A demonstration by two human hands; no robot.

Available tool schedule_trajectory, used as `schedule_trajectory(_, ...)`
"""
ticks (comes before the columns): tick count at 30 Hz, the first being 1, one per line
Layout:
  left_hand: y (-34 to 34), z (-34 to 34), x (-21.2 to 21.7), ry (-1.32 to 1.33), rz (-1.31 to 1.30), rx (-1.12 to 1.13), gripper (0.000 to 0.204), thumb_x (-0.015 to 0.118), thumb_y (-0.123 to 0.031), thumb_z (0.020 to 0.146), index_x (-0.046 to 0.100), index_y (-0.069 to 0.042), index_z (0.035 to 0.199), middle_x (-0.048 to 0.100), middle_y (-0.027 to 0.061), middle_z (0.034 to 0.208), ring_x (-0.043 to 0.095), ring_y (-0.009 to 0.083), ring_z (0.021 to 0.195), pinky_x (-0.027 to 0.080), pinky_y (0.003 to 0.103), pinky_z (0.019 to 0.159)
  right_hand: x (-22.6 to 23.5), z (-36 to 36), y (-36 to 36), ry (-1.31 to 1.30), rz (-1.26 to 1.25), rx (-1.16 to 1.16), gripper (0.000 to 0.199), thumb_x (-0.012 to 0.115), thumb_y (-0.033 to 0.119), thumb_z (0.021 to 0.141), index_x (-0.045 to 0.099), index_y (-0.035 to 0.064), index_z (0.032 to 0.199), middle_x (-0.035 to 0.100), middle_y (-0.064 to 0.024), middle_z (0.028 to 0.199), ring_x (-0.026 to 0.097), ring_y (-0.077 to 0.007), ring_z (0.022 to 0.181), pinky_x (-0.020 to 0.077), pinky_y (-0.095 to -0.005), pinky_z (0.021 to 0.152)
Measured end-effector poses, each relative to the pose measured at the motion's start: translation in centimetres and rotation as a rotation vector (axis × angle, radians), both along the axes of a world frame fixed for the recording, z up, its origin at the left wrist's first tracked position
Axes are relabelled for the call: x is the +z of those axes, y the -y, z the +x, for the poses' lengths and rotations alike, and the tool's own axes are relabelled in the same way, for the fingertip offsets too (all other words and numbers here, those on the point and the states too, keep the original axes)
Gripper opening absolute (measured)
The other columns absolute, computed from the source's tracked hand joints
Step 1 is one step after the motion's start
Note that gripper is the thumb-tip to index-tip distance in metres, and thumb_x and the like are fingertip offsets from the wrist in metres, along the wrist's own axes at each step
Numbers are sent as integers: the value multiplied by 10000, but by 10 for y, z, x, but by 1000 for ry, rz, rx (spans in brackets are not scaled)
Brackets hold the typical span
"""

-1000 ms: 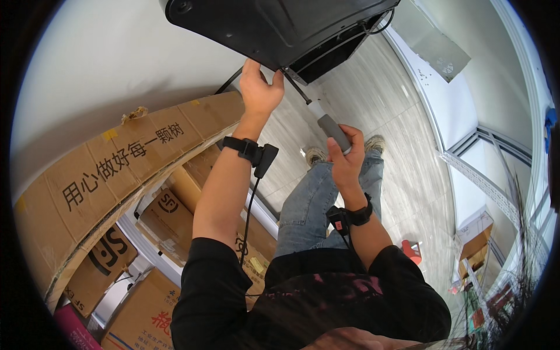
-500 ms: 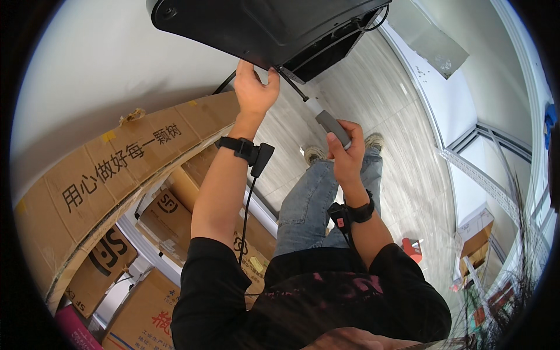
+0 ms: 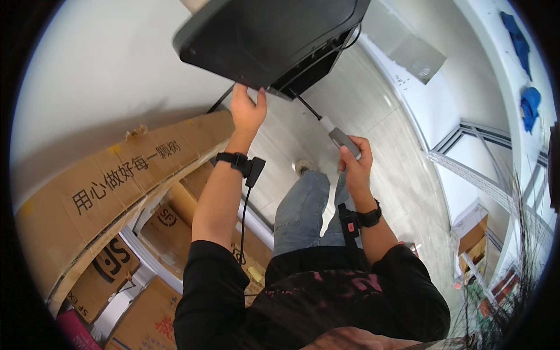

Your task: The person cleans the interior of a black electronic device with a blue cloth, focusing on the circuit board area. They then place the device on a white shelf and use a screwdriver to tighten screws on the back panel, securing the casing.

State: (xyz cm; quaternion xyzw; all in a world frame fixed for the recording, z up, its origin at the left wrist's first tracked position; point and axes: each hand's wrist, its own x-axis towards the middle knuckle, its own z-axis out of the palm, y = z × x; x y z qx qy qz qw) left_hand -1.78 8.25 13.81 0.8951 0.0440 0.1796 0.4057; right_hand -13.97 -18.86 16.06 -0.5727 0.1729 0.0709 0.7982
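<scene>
A large black plastic machine (image 3: 268,41) with a smooth, rounded panel fills the top of the head view. My left hand (image 3: 247,111) grips its near lower edge, with the fingers partly hidden behind the panel and the thumb out to the side. My right hand (image 3: 357,160) is closed around the grey handle of an electric screwdriver (image 3: 342,142). From its light collar a long thin black shaft runs up to the machine's dark side, just right of my left hand. The tip is too small to make out against the black.
To the left, a long cardboard sheet (image 3: 87,210) fronts a shelf with several cardboard boxes (image 3: 111,262). A black cable (image 3: 356,38) loops off the machine's right side. White metal framing (image 3: 466,166) and an open carton (image 3: 471,239) stand on the right.
The machine sits lower and further left in view, and its panel is tilted differently. My right hand and the screwdriver have shifted down and right. Both hands keep their holds.
</scene>
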Motion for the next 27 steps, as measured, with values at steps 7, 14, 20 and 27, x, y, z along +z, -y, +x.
schedule_trajectory(7, -28, -29, 0, -223, 234, 29, 638, 671, -100, 775, 433, 23, 1355, 535, 262, 1268, 503, 412, 1202, 430, 443, 1012, 84, 25, 95, -119, 72, -151, 184, 611, 215, 958, 542, 57, 1023, 599, -48, 701, 529, -141, 536, 432, -279, 514)
schedule_trajectory(14, 49, 5, 55, -592, 146, -420, 197, 696, -194, 798, 688, -45, 927, 704, 150, 897, 681, 308, 874, 532, 402, 756, 150, 10, 223, 144, 359, -356, 192, 608, 126, 913, 510, 68, 1068, 671, -153, 910, 608, -190, 647, 502, -306, 608)
schedule_trajectory(20, 203, 78, 131, -414, -77, -611, 151, 678, -112, 855, 678, -23, 978, 688, 85, 835, 648, 160, 777, 513, 298, 720, 162, 33, 291, 186, 450, -313, 336, 590, 112, 916, 492, 68, 1234, 665, -160, 926, 627, -191, 697, 518, -313, 636)
schedule_trajectory(27, 427, 195, 176, -127, -53, -752, 171, 704, -153, 851, 665, -27, 960, 685, 108, 836, 661, 236, 773, 533, 332, 703, 161, 101, 395, 164, 193, -287, 341, 558, 131, 941, 490, 67, 1270, 661, -145, 995, 617, -184, 717, 474, -298, 650)
